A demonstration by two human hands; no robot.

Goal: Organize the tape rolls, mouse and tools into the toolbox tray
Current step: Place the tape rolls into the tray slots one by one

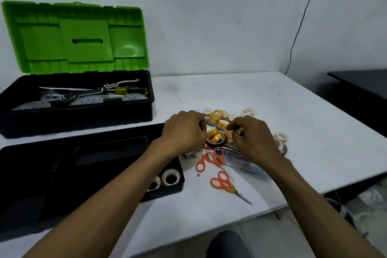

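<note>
A pile of small yellow tape rolls [217,115] lies on the white table [314,123]. My left hand [182,130] and my right hand [251,134] hover over the pile with curled fingers, pinching small rolls beside a black tape roll [215,142]. What exactly each fingertip holds is partly hidden. The black toolbox tray [62,174] sits at the near left with two white tape rolls [170,177] in its right compartment. Two orange-handled scissors [224,182] lie just below my hands.
An open toolbox [83,111] with a green lid [75,35] stands at the back left, holding large tape rolls, a yellow-handled screwdriver [129,90] and a black-and-white item. Clear-wrapped items [245,163] lie under my right wrist. More rolls [280,137] sit to the right.
</note>
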